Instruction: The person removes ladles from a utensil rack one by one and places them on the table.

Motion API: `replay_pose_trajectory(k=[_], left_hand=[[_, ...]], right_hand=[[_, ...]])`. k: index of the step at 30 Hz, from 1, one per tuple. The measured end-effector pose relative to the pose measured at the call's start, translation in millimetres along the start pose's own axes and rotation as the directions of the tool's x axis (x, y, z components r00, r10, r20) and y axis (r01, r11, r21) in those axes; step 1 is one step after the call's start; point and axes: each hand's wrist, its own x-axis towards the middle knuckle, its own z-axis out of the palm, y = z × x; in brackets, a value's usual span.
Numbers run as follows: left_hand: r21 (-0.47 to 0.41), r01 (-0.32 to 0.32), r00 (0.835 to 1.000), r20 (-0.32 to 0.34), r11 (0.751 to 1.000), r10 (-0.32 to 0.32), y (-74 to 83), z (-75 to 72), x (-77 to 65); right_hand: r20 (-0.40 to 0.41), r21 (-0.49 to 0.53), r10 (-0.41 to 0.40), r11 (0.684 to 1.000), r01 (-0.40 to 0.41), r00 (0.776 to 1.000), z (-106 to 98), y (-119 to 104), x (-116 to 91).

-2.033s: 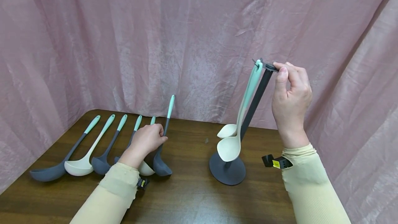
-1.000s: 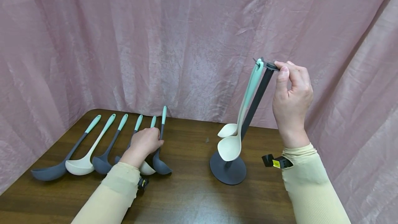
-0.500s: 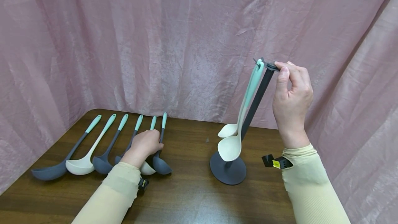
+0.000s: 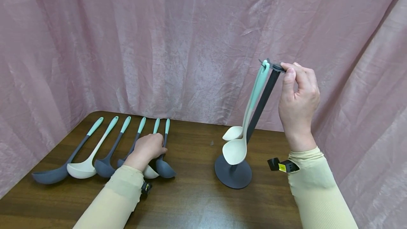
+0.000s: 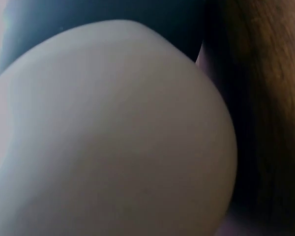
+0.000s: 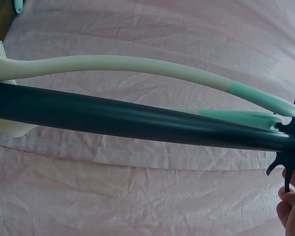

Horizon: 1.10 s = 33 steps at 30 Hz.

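Note:
My left hand (image 4: 150, 147) pinches the shaft of a dark grey ladle (image 4: 165, 169) with a mint handle, the rightmost in a row on the table. Its fingers are mostly hidden from above. Under that hand lies a white ladle (image 4: 151, 172); a pale rounded bowl (image 5: 123, 137) fills the left wrist view. My right hand (image 4: 299, 98) grips the hooked top of a dark utensil stand (image 4: 264, 98) by its edge, and the stand leans to the right. Two white ladles with mint handles hang from its hooks, the nearer ladle (image 4: 235, 152) partly covering the other ladle (image 4: 232, 133).
Further left in the row lie a large dark ladle (image 4: 51, 176), a white ladle (image 4: 82, 169), a dark ladle (image 4: 104, 168) and another dark ladle (image 4: 134, 144) partly behind my left hand. A pink curtain (image 4: 197, 45) hangs behind the wooden table (image 4: 197, 183).
The dark ladle in my left hand has tipped down, its handle end sinking toward the table beside the others. My left hand has shifted slightly left; my right hand has hardly moved.

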Motion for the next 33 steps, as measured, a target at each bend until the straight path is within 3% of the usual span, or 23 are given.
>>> replay_pose_trajectory(k=[10,17,22,33], left_hand=[[-0.008,-0.003,1.000,0.007,1.000,0.003,-1.2,-1.0,0.8],[-0.020,0.031,0.999,0.017,0.999,-0.031,-1.4,-7.2,2.0],[-0.031,0.050,0.999,-0.013,0.998,-0.050,0.4,-10.9,0.1],[-0.030,-0.007,0.993,-0.119,1.000,0.003,24.4,-25.4,-12.0]], right_hand=[[-0.015,0.019,0.017,1.000,-0.017,1.000,1,-1,0],[-0.016,0.011,0.020,1.000,-0.020,1.000,1,-1,1],[-0.004,0.004,0.018,1.000,-0.018,1.000,3,0,0],[-0.019,0.012,0.019,1.000,-0.019,1.000,3,0,1]])
